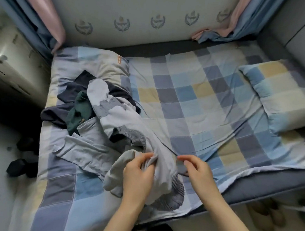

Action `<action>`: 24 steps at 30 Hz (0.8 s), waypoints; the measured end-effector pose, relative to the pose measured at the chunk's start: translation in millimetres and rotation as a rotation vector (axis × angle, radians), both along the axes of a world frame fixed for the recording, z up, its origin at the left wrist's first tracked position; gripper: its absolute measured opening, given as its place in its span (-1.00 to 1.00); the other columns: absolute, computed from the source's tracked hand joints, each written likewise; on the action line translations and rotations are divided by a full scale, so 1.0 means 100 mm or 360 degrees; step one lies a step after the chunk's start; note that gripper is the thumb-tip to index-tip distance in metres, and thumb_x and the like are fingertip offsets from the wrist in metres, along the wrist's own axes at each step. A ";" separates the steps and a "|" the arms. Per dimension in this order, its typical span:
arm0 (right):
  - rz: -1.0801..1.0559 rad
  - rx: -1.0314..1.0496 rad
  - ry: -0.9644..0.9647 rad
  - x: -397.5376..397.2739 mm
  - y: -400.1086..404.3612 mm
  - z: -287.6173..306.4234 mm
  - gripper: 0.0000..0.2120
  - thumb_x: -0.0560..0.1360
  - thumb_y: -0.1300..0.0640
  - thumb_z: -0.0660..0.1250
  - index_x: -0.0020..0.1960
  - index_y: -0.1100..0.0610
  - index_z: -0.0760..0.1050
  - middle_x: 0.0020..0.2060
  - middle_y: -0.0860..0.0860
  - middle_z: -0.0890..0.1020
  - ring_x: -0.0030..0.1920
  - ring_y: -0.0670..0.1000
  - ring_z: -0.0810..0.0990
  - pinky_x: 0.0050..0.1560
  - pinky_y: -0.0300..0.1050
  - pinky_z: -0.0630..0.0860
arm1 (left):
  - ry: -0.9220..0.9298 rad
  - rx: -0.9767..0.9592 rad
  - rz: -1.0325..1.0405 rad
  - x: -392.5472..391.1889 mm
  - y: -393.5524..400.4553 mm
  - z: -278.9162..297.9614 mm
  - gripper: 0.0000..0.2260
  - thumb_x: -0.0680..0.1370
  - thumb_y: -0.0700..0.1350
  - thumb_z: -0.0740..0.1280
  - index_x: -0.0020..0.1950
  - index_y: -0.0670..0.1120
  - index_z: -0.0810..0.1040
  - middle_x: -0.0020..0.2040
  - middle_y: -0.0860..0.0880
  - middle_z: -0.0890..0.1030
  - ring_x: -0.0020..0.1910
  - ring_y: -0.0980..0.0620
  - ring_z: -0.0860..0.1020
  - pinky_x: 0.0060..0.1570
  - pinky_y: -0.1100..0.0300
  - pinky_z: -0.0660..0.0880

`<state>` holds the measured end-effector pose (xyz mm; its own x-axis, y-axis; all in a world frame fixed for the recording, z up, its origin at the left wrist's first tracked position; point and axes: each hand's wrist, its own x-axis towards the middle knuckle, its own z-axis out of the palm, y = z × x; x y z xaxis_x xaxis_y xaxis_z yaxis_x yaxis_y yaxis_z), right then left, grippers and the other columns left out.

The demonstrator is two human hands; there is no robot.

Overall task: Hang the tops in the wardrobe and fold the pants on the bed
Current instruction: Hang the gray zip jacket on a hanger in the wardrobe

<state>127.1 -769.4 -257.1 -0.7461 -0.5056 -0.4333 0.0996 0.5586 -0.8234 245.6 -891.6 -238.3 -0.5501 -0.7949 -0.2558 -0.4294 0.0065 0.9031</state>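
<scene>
A pile of clothes lies on the left half of the bed (194,93). On top is a light grey garment with darker ribbed knit trim (130,117), stretching from the pile down to the near edge. My left hand (138,172) grips a bunch of this grey fabric near the front edge. My right hand (196,169) is just to its right, thumb and forefinger pinching the garment's edge. Under it lie a pale blue garment (84,146), a dark green piece (80,110) and a dark navy piece (74,90).
A folded checked quilt (97,64) sits under the pile at the left, and a checked pillow (284,95) lies at the right. Curtains (46,17) hang at the back left. Dark items (20,165) lie on the floor at the left; shoes (267,215) stand under the bed edge.
</scene>
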 end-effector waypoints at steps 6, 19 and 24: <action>-0.0175 -0.0106 -0.0912 0.35 -0.10 0.62 -0.69 0.52 -0.06 0.34 0.01 0.20 0.61 -0.19 0.09 0.64 -0.16 0.07 0.61 -0.08 -0.01 0.56 | -0.0042 -0.0385 -0.0749 0.38 0.43 0.31 -0.74 0.40 -0.11 0.33 0.02 0.17 0.59 -0.21 0.09 0.60 -0.20 0.10 0.57 -0.17 0.10 0.52; -0.1400 -0.1303 -0.0653 0.86 0.98 1.61 -0.81 0.50 0.30 0.11 -0.12 0.22 0.50 -0.19 0.16 0.56 -0.06 0.13 0.51 0.06 -0.05 0.42 | -0.0422 0.0225 -0.1095 0.77 0.50 0.66 -0.60 0.54 0.22 0.28 0.28 0.11 0.29 0.09 0.01 0.59 0.01 0.06 0.61 0.10 -0.04 0.56; -0.1094 -0.1370 -0.0288 1.20 1.42 2.13 -0.79 0.39 0.26 0.19 -0.09 0.24 0.58 -0.15 0.25 0.59 -0.09 0.15 0.57 0.00 0.00 0.52 | 0.0039 0.0129 -0.1478 0.28 1.15 1.20 -0.72 0.53 0.04 0.38 0.20 0.20 0.42 0.04 0.23 0.55 -0.05 0.28 0.58 -0.12 0.34 0.51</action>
<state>247.2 -627.6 -44.0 -0.9439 -0.1933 -0.2679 0.3259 -0.4112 -0.8513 273.5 -777.0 -118.2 -0.9624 -0.0140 -0.2711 -0.2644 0.2744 0.9246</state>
